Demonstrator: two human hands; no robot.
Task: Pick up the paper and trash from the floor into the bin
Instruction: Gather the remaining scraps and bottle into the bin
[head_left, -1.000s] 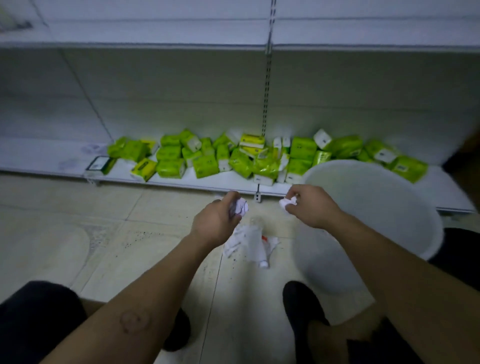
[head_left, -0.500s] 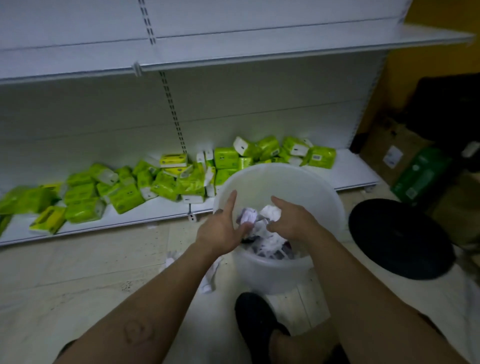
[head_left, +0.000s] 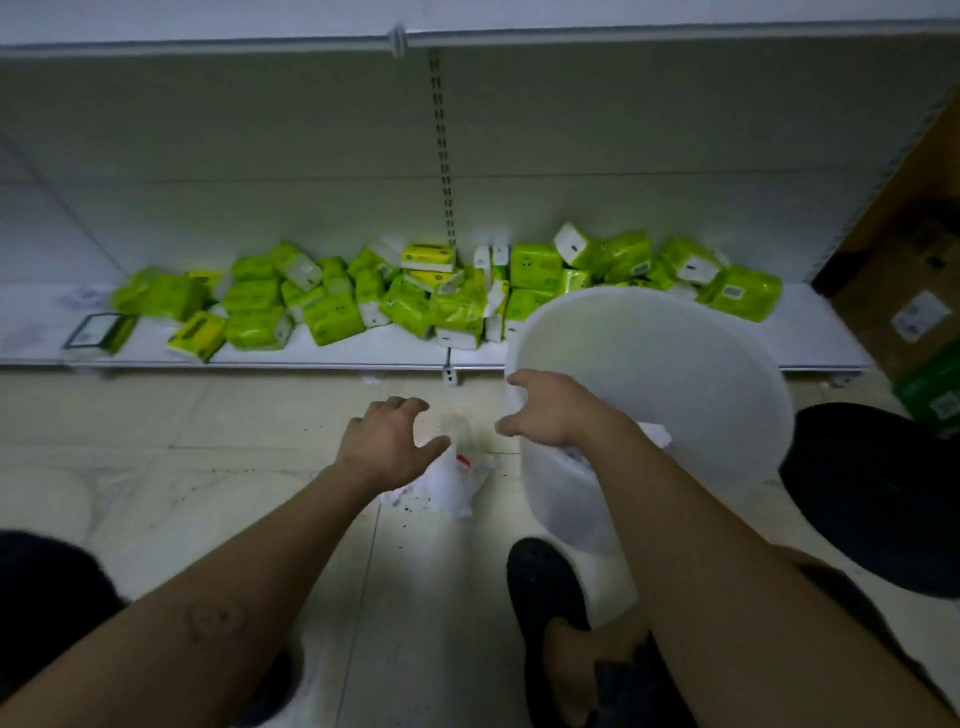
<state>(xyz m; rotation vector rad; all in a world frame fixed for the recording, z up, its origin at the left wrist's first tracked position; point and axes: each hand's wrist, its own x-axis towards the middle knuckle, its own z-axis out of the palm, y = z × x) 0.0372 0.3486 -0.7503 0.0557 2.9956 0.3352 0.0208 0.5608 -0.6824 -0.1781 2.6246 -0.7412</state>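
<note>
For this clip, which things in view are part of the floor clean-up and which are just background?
Part of the job:
- left hand, open
- right hand, open
- crumpled paper and wrapper on the floor
- white bin

Just lying about:
- green packs on the bottom shelf
- cardboard box
- black shoe

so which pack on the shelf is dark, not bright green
The pack at the far left end of the row, dark-edged with a pale face; the others are bright green or yellow.

The tiled floor (head_left: 156, 467) carries crumpled paper (head_left: 447, 488), a white bin (head_left: 675, 395) and a black round lid (head_left: 872, 499). Green tissue packs (head_left: 332, 317) crowd the bottom shelf (head_left: 363, 351), toward its back edge.
</note>
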